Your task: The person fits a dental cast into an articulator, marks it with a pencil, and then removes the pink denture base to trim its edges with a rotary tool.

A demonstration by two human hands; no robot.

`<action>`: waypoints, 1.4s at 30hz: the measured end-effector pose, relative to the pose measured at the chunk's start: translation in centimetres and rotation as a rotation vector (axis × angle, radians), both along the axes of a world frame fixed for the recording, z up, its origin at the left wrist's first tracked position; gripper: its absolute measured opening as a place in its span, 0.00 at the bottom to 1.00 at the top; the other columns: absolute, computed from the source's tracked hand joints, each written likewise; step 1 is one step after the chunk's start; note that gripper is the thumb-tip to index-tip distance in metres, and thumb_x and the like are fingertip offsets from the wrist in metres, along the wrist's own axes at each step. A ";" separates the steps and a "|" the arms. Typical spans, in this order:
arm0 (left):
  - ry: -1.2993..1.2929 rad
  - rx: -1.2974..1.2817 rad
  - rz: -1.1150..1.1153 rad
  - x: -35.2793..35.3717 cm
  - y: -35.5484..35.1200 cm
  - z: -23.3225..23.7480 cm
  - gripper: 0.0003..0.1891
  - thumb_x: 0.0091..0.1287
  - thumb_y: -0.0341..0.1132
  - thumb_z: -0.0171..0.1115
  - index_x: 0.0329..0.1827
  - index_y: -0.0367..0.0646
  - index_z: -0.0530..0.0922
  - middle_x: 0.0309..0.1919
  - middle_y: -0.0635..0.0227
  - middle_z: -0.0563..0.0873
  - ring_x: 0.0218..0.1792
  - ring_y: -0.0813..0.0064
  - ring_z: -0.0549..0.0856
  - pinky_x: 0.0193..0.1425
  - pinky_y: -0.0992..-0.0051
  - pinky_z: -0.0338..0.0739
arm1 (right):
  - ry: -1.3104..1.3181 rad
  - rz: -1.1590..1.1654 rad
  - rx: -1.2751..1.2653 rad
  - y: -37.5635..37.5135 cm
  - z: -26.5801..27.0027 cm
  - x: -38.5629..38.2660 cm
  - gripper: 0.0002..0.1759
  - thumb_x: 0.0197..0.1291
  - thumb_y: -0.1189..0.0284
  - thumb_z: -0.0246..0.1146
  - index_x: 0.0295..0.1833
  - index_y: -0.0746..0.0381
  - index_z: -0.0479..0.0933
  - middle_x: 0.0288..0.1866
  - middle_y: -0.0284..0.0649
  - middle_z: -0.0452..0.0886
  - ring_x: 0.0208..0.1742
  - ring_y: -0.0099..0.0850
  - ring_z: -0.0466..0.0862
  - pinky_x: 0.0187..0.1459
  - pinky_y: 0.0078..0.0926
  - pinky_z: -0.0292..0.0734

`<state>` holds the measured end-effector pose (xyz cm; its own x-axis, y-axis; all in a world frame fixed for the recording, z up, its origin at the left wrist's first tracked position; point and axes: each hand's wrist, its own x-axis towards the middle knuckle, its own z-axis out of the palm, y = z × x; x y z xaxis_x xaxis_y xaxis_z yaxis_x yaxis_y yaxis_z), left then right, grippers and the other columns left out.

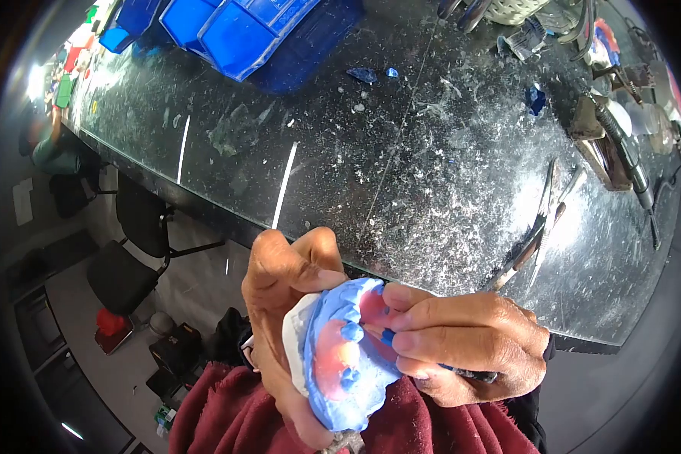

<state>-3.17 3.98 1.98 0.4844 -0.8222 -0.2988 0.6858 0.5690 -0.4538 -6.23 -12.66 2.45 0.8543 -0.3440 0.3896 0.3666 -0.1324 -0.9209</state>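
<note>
Close to my body, my left hand is wrapped round a blue and white dental cast. Pink material with small blue lumps lies on the cast's face. On the right, my right hand has its fingers closed at the cast's edge, where another pink part shows. A small dark blue piece sticks out at those fingertips, and a dark object is partly visible under the fingers. What the fingertips grip is mostly hidden.
Blue bins stand at the back of the dusty black bench. Metal tools lie at right, near a handpiece. Blue scraps are scattered farther back. Chairs stand at left, with a person farther off.
</note>
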 end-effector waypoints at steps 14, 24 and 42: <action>-0.056 -0.007 -0.014 -0.1 0.3 0.2 0.26 0.64 0.44 0.49 0.65 0.49 0.62 0.55 0.54 0.71 0.56 0.54 0.71 0.57 0.50 0.68 | 0.097 0.297 -0.008 -2.0 0.9 -0.8 0.07 0.47 0.79 0.66 0.32 0.71 0.76 0.30 0.53 0.79 0.34 0.39 0.84 0.39 0.30 0.83; -0.304 -0.055 -0.019 0.6 0.8 0.0 0.25 0.64 0.43 0.49 0.65 0.51 0.61 0.56 0.55 0.70 0.58 0.54 0.69 0.57 0.49 0.68 | -0.052 0.156 0.457 -2.3 0.0 -1.4 0.09 0.60 0.72 0.55 0.39 0.66 0.65 0.36 0.44 0.68 0.41 0.44 0.82 0.43 0.24 0.83; -0.542 0.066 0.166 -0.4 -1.0 -0.6 0.30 0.64 0.49 0.46 0.68 0.53 0.52 0.63 0.53 0.61 0.61 0.51 0.64 0.58 0.46 0.65 | 0.063 -0.023 0.431 -0.9 0.3 -2.5 0.11 0.59 0.71 0.57 0.37 0.68 0.64 0.35 0.43 0.68 0.39 0.45 0.82 0.39 0.26 0.84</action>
<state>-3.62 2.99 1.42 0.7042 -0.7098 -0.0196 0.7094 0.7044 -0.0220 -8.73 -13.61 2.76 0.8623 -0.4826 0.1532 0.3090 0.2619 -0.9143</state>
